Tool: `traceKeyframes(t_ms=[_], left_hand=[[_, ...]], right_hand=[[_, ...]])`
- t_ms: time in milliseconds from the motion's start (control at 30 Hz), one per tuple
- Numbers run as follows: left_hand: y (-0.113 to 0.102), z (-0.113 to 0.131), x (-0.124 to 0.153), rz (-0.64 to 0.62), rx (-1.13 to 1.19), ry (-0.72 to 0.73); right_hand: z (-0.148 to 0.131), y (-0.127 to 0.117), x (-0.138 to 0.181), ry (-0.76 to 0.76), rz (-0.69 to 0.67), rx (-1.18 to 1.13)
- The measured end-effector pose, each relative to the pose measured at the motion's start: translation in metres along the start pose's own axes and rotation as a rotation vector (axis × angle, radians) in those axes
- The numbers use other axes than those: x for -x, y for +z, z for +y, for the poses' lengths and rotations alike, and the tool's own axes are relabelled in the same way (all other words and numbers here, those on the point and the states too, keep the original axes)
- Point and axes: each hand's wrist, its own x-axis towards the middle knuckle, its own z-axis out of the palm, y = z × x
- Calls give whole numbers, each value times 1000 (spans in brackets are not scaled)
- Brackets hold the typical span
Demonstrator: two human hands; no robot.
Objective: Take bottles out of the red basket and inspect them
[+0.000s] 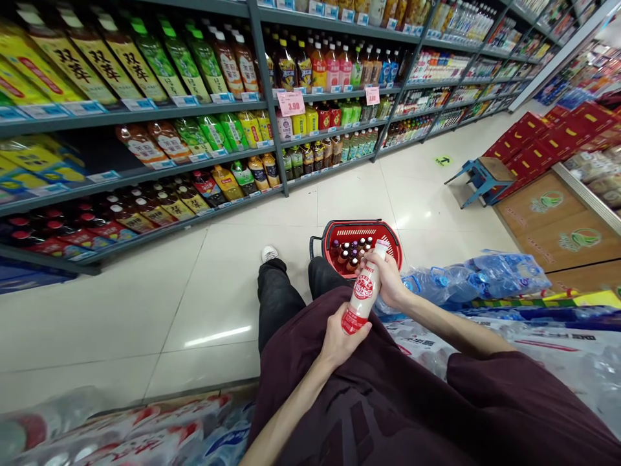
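Observation:
Close to my body I hold a white drink bottle point(363, 291) with red print and a red lower band, tilted with its white cap away from me. My left hand point(339, 340) wraps round the bottle's base. Near the neck, my right hand point(387, 275) is closed on the upper part, just below the cap. Beyond the bottle, on the floor, stands a red shopping basket point(395, 243) with a dark handle. Several small dark bottles point(353, 249) with white and purple caps stand in it; my right hand and the bottle cover some of them.
Long shelves point(276, 97) of bottled drinks run along the left and far side. At right are wrapped water bottles point(485, 278), a blue stool point(485, 178) with a wooden seat, and red boxes point(533, 149). Shrink-wrapped bottle packs point(160, 430) lie at the near left.

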Motion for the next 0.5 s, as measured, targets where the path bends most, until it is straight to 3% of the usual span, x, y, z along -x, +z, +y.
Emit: traceKeyframes(t_ms=[500], left_hand=[[-2,-4,2,-82,2,-13]], right_hand=[[-3,1,1,-26,1,11]])
